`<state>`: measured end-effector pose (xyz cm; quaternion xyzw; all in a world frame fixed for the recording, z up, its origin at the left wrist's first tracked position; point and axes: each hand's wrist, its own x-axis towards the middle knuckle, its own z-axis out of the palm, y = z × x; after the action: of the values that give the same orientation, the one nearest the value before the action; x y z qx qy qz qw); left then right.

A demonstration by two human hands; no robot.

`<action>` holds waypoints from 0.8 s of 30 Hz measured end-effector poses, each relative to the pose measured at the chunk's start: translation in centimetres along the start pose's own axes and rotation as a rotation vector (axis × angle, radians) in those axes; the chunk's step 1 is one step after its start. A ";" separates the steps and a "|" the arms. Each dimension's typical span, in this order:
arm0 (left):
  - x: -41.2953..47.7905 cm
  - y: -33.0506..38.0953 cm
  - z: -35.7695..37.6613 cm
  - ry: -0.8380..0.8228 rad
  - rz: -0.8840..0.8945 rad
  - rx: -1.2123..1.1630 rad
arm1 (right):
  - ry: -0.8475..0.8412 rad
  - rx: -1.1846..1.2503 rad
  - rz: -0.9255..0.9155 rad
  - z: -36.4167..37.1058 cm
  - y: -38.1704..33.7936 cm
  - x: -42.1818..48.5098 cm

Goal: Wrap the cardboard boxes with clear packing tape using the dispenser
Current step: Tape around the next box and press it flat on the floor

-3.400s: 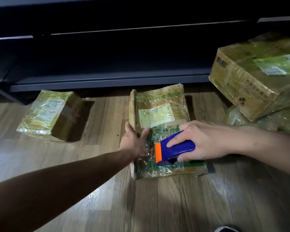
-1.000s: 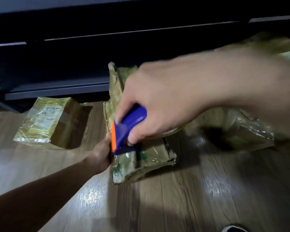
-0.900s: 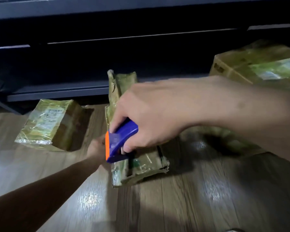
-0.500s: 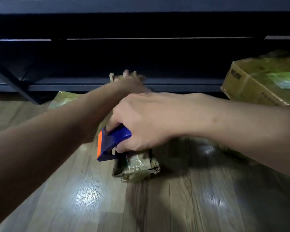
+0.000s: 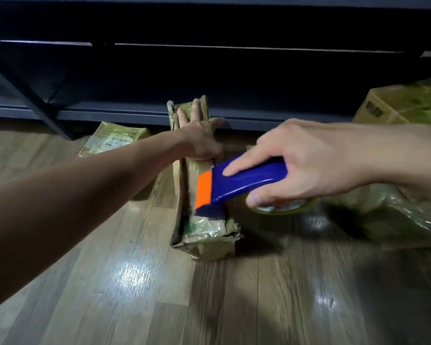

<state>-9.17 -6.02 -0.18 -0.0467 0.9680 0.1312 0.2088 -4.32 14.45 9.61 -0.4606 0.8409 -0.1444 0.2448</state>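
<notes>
wooden floor (image 5: 135,282) in the foreground. centre: a flat cardboard box (image 5: 204,235) stands on its long edge, its near end crumpled and glossy with tape. the right hand (image 5: 314,165) is closed round the blue and orange dispenser (image 5: 241,181), forefinger laid along the top, thumb beneath by the tape roll (image 5: 284,207). the orange mouth hangs at the box's upper edge; blur hides whether it touches. behind it the left hand (image 5: 199,138) lies flat on that same upper edge, fingers straight and spread, gripping nothing, steadying the box upright. step judged in hand: a taping pass across the narrow edge. the next move probably calls for pressing the mouth onto the cardboard and drawing tape round, with the left hand guarding against a tip. beyond: a small wrapped box (image 5: 112,139) at left, a large box (image 5: 396,108) at right, a dark shelf unit (image 5: 135,113) behind.
</notes>
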 end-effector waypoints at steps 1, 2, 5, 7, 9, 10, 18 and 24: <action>-0.3 -0.5 -0.2 0.027 -0.004 -0.019 | -0.001 0.023 -0.006 -0.3 0.8 -0.8; -0.3 -1.3 -0.2 0.039 -0.011 -0.069 | 0.010 0.053 -0.003 -0.4 1.5 -1.6; -0.2 -2.9 0.3 0.059 0.016 -0.118 | 0.046 0.137 0.022 0.3 3.1 -3.5; -0.7 -3.3 0.0 0.084 0.050 -0.177 | 0.066 0.166 0.033 1.0 3.9 -4.2; -0.5 -4.5 0.0 0.105 0.066 -0.241 | 0.084 0.149 0.040 2.0 4.5 -4.0; -0.6 -5.4 0.1 0.112 0.087 -0.279 | 0.089 0.138 0.027 2.7 4.6 -3.7; -2.6 -8.8 4.3 0.217 0.225 -0.995 | 0.080 0.042 -0.083 5.8 2.8 0.4; -1.0 -8.8 8.2 0.080 0.249 -1.031 | -0.050 -0.109 0.037 8.1 1.7 1.6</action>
<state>-3.81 -12.20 -9.02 -0.0331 0.7832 0.6121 0.1047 -1.86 13.86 1.60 -0.4609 0.8495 -0.0823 0.2429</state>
